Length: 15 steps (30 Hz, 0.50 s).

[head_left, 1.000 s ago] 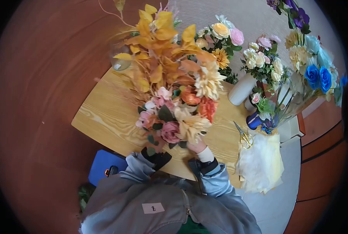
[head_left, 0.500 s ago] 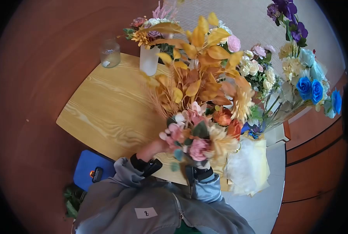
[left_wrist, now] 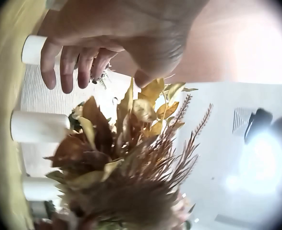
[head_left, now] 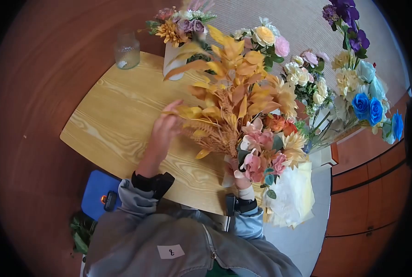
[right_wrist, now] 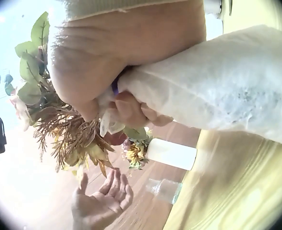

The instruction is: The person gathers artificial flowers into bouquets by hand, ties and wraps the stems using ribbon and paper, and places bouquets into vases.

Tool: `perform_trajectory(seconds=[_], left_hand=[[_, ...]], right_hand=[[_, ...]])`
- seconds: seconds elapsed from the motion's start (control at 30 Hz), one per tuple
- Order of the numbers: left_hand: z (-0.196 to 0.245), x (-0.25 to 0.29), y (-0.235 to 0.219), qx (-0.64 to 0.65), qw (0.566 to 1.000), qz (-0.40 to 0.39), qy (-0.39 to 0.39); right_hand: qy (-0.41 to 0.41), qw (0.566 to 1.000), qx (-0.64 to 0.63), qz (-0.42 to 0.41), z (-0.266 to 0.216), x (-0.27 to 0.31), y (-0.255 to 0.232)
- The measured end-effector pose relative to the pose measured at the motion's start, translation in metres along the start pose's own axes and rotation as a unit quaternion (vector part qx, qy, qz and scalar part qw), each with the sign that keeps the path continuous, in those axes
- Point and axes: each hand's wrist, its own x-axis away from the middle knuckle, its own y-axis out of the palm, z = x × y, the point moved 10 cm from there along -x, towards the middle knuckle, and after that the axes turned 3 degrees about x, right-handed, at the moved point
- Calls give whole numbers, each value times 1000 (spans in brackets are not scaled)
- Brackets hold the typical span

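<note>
A large artificial bouquet leans over the table's middle, with yellow-orange leaves, feathery brown sprigs, pink blooms and cream flowers. My right hand grips its stems from below. In the right wrist view the fingers of that hand curl round the narrow neck of a white wrapping, which covers the stem ends; a bit of blue shows at the neck. My left hand is raised on the leafy side, fingers spread and holding nothing. The left wrist view has its fingertips just beside the leaves.
A clear glass jar stands at the table's far left edge. Near it is a white vase of flowers. More arrangements, including blue roses, line the right side. Pale wrapping sheets lie at the right edge.
The bouquet has shifted right and turned, its leaves now facing left and its blooms right. My left hand has come off the bouquet's base and moved up and left.
</note>
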Motion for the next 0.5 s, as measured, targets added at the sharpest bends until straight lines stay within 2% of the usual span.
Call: perform_trajectory(seconds=[0.03,0.07,0.1,0.13,0.17,0.23,0.3,0.33,0.4,0.47,0.5], left_hand=[[8,1,7,1,1000,1,-1],[12,4,23,69,996,-35,-36],[11,6,36,135,986,-70,-71],[9,4,36,136,986,-70,-71],[8,3,36,102,990,-74,-60],[4,-1,33,68,993,-78,-50],[9,-1,35,-37,992,-123,-3],[9,-1,35,-37,992,-123,-4],[13,-2,27,-57,996,-66,-5],[14,-6,15,-50,995,-82,9],[19,-8,12,-43,994,-98,25]], right_hand=[[19,993,-113,33,3,6,0],[37,972,-224,65,6,10,1],[-53,974,-219,-16,-93,-4,-20],[-52,974,-219,-16,-104,-8,-25],[-27,950,-309,-43,-108,-12,-24],[26,872,-480,-93,-112,-14,-18],[78,759,-631,-137,-117,-11,-9],[102,691,-698,-158,-121,-10,-5],[146,534,-810,-193,-136,-9,0],[185,353,-890,-219,-159,-12,-4],[212,270,-878,-335,-212,-11,-8]])
